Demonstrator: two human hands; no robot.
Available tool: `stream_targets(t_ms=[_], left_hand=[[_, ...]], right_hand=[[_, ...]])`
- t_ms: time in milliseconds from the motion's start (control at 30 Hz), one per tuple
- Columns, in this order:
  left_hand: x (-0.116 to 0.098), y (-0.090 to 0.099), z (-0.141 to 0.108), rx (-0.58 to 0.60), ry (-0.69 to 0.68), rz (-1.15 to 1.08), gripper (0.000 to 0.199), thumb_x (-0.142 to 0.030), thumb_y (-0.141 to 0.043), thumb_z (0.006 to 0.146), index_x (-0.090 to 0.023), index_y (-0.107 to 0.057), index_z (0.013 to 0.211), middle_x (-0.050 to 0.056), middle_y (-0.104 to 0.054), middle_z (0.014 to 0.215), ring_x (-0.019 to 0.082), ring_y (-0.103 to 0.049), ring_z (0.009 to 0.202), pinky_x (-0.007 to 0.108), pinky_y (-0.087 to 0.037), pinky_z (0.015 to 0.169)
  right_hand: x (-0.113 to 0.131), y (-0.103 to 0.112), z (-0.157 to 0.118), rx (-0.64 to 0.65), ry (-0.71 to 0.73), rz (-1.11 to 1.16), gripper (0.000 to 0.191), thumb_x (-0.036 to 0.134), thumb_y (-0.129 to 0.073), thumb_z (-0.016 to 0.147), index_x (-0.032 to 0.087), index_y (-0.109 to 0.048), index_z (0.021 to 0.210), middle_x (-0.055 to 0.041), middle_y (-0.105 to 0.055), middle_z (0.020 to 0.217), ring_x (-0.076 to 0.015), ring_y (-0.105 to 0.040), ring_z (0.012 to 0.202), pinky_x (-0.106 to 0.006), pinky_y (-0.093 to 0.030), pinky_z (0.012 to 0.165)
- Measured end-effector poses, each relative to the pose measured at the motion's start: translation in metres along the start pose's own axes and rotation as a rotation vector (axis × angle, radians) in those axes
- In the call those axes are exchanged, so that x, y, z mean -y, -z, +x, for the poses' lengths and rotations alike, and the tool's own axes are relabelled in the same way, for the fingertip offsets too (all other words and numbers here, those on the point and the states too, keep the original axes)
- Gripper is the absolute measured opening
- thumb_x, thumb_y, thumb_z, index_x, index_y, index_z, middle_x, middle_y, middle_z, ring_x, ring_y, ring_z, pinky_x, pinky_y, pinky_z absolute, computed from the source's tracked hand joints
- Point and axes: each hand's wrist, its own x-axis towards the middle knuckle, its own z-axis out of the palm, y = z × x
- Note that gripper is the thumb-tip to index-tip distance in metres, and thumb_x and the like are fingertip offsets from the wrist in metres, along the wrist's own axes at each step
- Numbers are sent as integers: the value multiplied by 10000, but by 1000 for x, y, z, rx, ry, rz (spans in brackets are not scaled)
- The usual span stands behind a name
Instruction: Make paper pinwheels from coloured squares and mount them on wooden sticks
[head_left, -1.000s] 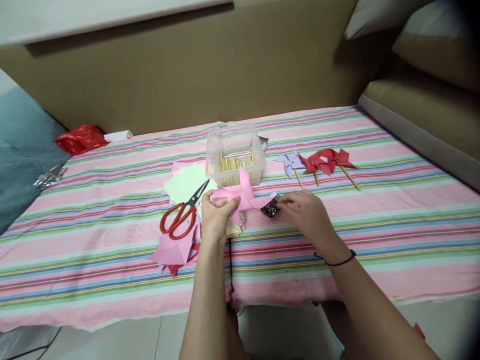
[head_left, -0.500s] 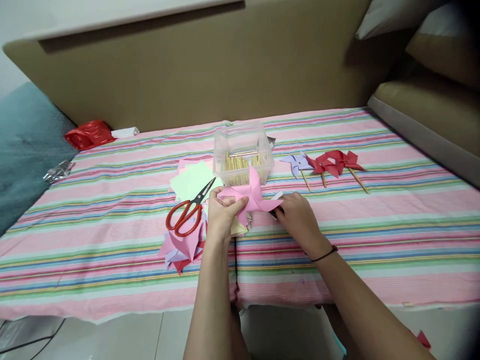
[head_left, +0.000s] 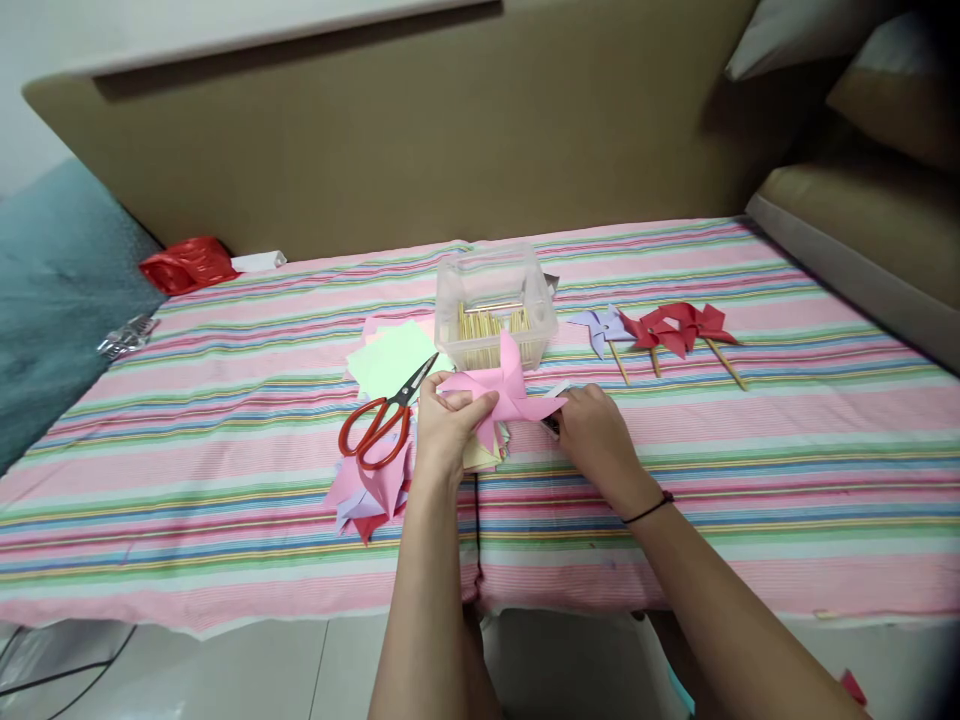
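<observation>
My left hand pinches a pink paper pinwheel, its thumb pressed near the centre. My right hand is closed around a small white-and-black tool, mostly hidden by the fingers; it resembles a stapler. Its end lies close to the pinwheel's right blade; I cannot tell whether they touch. Left of my left hand, red-handled scissors rest on paper. Beneath them are pale green sheets and folded pink, lilac and red pieces. Yellowish papers show under the pinwheel.
A clear plastic box of short wooden sticks stands just beyond my hands. To its right lie a lilac pinwheel and red pinwheels on sticks. A red plastic bag sits far left on the striped cloth.
The surroundings have shifted slightly right in the view. Both hands keep their holds on the pinwheel and the tool, and the tool's white part tilts slightly differently.
</observation>
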Motion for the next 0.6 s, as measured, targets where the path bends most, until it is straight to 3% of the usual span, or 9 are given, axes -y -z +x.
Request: stream_targets(t_ms=[167, 400, 600], left_hand=[[0, 0, 0, -13, 2, 4, 704, -213, -823, 457, -209, -371, 998, -139, -510, 488, 78, -510, 397, 170, -367, 455], [5, -1, 2, 18, -21, 43, 651, -214, -814, 499, -213, -360, 965, -112, -561, 503, 76, -507, 396, 177, -381, 471], [12, -5, 2, 33, -58, 83, 608, -217, -802, 546, -228, -346, 948, -82, -622, 556, 100, -564, 457, 206, -434, 528]], right_hand=[[-8, 8, 0, -52, -31, 252, 211, 112, -400, 884, 184, -530, 735, -97, -612, 784, -234, -483, 772, -339, -342, 691], [-23, 29, -7, -6, -373, 1108, 185, 370, -537, 836, 198, -546, 770, -41, -646, 756, -189, -606, 732, -327, -450, 693], [-20, 40, -9, -92, -474, 1345, 226, 372, -714, 708, 194, -634, 821, -31, -672, 767, -182, -635, 777, -326, -476, 739]])
